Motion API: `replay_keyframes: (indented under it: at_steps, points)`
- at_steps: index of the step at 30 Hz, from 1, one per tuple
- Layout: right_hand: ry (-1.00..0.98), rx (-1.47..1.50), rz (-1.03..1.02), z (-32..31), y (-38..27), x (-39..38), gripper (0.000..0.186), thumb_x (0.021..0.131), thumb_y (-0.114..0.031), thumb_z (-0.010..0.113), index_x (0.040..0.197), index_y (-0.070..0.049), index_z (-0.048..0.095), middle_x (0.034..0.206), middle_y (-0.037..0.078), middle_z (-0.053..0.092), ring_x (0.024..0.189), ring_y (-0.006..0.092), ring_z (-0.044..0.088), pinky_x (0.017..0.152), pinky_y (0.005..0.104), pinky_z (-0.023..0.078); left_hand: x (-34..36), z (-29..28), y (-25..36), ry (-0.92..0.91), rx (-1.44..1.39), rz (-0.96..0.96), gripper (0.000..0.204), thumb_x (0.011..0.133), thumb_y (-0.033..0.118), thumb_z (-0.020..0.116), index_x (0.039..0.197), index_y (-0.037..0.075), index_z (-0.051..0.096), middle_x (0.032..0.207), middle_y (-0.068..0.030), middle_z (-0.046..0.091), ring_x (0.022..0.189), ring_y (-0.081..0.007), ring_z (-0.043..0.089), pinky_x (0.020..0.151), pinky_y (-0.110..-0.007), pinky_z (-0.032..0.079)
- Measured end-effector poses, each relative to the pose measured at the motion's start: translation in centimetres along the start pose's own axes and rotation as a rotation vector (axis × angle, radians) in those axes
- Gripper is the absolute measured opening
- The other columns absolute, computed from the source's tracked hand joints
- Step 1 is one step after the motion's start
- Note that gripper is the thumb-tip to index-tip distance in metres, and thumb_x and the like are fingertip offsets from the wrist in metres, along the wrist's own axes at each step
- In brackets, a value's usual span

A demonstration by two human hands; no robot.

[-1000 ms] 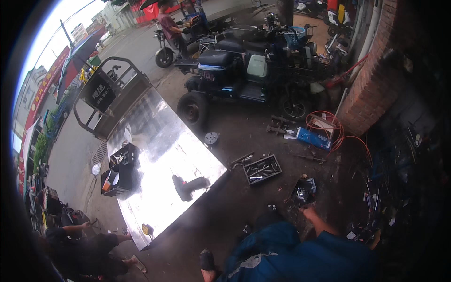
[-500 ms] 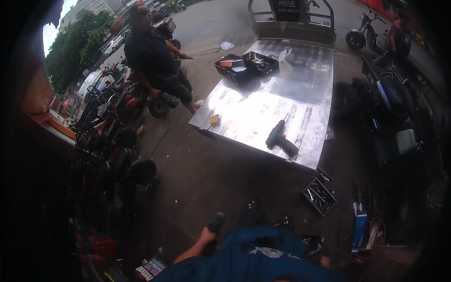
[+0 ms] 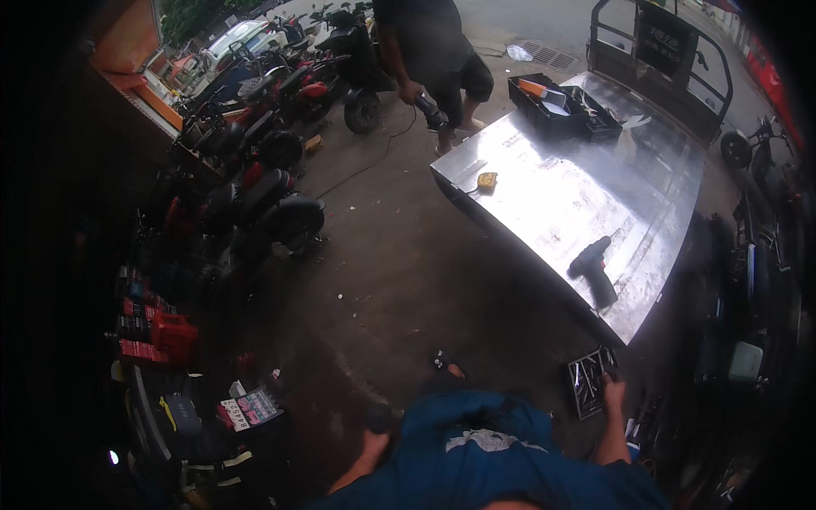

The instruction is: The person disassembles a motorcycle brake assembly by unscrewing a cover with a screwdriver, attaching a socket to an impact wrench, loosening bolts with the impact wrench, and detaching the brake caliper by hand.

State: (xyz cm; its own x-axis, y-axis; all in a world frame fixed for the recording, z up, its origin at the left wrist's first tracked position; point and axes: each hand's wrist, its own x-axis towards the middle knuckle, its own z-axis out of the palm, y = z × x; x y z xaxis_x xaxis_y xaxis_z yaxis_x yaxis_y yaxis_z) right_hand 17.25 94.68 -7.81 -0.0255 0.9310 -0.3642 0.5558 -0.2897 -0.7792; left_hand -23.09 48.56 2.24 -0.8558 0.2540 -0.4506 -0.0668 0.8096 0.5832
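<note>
My left hand (image 3: 374,444), low in the middle, is closed round a dark tool with a rounded end (image 3: 379,416); its exact kind is hard to make out. My right hand (image 3: 613,396) reaches out to the right edge of a dark tray (image 3: 577,396) of metal hand tools. Its fingers are dark against the tray, so whether they grip anything does not show. Beyond the tray, a cordless drill (image 3: 598,276) lies on the shiny metal truck bed (image 3: 544,191). A yellow tape measure (image 3: 486,182) rests near the bed's left edge.
A person (image 3: 429,51) stands left of the bed, holding a corded power tool (image 3: 432,112). A black crate (image 3: 569,119) of parts sits on the bed. Scooters (image 3: 280,191) line the left side. Red cases (image 3: 174,333) and a licence plate (image 3: 242,414) lie lower left.
My view has swung to the left and down, so the bed now sits further right. My right hand has moved forward to the tool tray. My left hand keeps the dark tool.
</note>
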Motion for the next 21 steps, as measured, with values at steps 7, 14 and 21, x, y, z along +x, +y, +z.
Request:
replay_keyframes:
  at_steps: [7, 14, 21]
  points:
    - [-0.136, 0.118, -0.291, 13.3, -16.7, -1.4, 0.029, 0.083, -0.014, 0.063, 0.102, 0.008, 0.062, 0.096, 0.014, 0.065, 0.091, 0.0209, 0.060, 0.083, 0.0320, 0.046, 3.6, -3.2, -2.3, 0.077, -0.202, -0.230, 0.051, 0.069, 0.026, 0.074, 0.109, -0.004, 0.062, 0.108, -0.0188, 0.064, 0.104, -0.0294, 0.060, 0.087, -0.037, 0.046]
    - [0.146, 0.115, -1.251, 17.7, -57.4, -8.5, 0.023, 0.089, -0.013, 0.060, 0.107, 0.001, 0.062, 0.104, 0.010, 0.062, 0.094, 0.0174, 0.059, 0.082, 0.0303, 0.047, 10.7, -4.9, -7.5, 0.023, -0.255, -0.589, 0.069, 0.065, 0.021, 0.075, 0.125, -0.003, 0.049, 0.118, -0.0190, 0.058, 0.106, -0.0307, 0.057, 0.087, -0.039, 0.046]
    - [0.222, 0.221, -2.064, 19.4, -71.2, -8.1, 0.027, 0.089, -0.017, 0.058, 0.109, 0.001, 0.061, 0.107, 0.013, 0.062, 0.099, 0.0219, 0.059, 0.085, 0.0336, 0.047, 18.3, -3.2, -3.1, 0.226, -0.327, -0.573, 0.082, 0.060, 0.020, 0.076, 0.131, -0.001, 0.041, 0.119, -0.0203, 0.055, 0.109, -0.0325, 0.055, 0.088, -0.039, 0.046]
